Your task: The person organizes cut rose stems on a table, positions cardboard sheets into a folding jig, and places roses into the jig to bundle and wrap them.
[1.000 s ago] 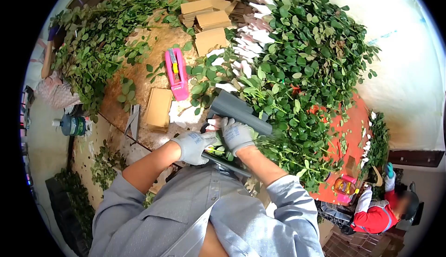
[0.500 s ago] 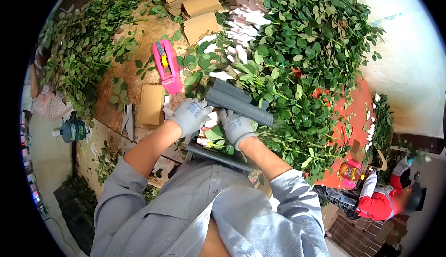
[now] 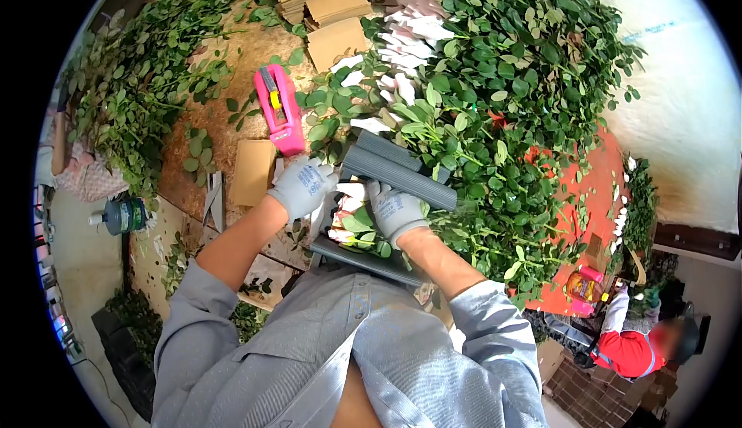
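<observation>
My left hand (image 3: 304, 187), in a pale grey printed glove, is beside the handle end of a pink tape dispenser (image 3: 287, 133). Its fingers reach out toward the right and nothing shows in them. My right hand (image 3: 397, 211), gloved alike, curls over the edge of a bunch of roses (image 3: 349, 221), with pale and reddish blooms and green leaves; its fingertips are partly hidden. The bunch lies between a dark ridged roll (image 3: 402, 182) on the far side and a dark padded bar (image 3: 363, 264) against my body.
Flat cardboard pieces (image 3: 253, 173) lie left of my hands, with more cardboard stacks (image 3: 338, 43) farther back. White-wrapped flower heads (image 3: 406, 41) and leafy stems (image 3: 525, 49) pile up at the right. A person in red (image 3: 627, 351) is at the far right.
My left hand has left the roses and moved slightly up and left, toward the tape dispenser. My right hand stays in place at the bunch.
</observation>
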{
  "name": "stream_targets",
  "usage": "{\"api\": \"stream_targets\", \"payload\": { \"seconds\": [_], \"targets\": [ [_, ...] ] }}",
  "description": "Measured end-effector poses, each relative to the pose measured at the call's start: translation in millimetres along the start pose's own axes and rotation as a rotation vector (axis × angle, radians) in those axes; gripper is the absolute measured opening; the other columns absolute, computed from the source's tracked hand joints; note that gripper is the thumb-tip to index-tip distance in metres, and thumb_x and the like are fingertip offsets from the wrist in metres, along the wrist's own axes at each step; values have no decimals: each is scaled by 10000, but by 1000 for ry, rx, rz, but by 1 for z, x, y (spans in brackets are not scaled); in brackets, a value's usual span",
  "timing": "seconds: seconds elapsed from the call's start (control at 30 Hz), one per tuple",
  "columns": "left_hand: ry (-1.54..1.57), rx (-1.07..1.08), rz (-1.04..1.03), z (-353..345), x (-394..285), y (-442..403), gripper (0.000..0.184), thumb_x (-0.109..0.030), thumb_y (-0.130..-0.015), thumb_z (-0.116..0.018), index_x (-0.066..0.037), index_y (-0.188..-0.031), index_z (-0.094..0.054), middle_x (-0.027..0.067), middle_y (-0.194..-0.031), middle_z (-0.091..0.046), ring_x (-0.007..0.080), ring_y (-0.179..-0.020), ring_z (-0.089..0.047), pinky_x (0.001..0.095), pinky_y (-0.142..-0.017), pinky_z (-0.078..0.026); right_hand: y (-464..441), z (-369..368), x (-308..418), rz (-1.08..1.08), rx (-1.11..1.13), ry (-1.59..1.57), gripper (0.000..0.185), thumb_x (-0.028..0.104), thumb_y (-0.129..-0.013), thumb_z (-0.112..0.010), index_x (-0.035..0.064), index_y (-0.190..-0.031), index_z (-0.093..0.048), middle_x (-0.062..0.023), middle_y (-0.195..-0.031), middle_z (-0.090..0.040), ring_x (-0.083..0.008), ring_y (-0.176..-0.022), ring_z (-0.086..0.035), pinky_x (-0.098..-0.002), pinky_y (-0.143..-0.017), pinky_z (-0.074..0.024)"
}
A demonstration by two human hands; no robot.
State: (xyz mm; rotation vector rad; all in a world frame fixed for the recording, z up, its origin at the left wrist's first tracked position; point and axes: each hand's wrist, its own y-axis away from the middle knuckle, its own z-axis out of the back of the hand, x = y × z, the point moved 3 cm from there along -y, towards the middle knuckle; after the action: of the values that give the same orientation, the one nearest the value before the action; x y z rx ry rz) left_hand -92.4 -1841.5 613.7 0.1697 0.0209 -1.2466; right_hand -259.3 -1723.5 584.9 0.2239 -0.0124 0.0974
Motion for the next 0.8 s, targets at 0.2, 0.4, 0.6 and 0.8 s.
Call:
{"api": "stream_targets", "payload": {
  "seconds": [0.2, 0.4, 0.6, 0.8],
  "targets": [
    [-162, 385, 400, -15, 50, 19, 143, -178, -851, -603, -125, -935, -705, 84, -988, -702, 258, -914, -680, 428, -767, -494, -1, 3, 0, 12, 33, 14, 363, 135, -959, -491, 56, -1313, -512, -223, -1102, -665, -347, -889, -719, -462, -751, -567],
    [184, 143, 76, 50, -19, 27, 264, -244, -876, -636, -75, -1079, -646, 82, -1098, -648, 279, -1040, -616, 446, -885, -467, -4, 14, 8, -10, 164, -60, 428, 141, -970, -464, 45, -1386, -493, -219, -1178, -673, -359, -986, -710, -479, -814, -559],
    [356, 124, -164, 23, -53, 15, 472, -145, -885, -609, -67, -1351, -608, 88, -1432, -562, 301, -1155, -572, 427, -1012, -459, 0, 17, 6, -117, 151, -233, 386, 176, -983, -472, 72, -1346, -551, -230, -1193, -667, -379, -1034, -689, -489, -862, -541],
    [205, 222, -195, 12, -54, 9, 514, -123, -870, -585, -56, -1379, -579, 127, -1447, -536, 323, -1126, -583, 418, -981, -469, 6, 9, 6, -134, 6, -251, 401, 167, -962, -493, 83, -1353, -526, -234, -1189, -638, -373, -942, -707, -488, -798, -557]
  ]
}}
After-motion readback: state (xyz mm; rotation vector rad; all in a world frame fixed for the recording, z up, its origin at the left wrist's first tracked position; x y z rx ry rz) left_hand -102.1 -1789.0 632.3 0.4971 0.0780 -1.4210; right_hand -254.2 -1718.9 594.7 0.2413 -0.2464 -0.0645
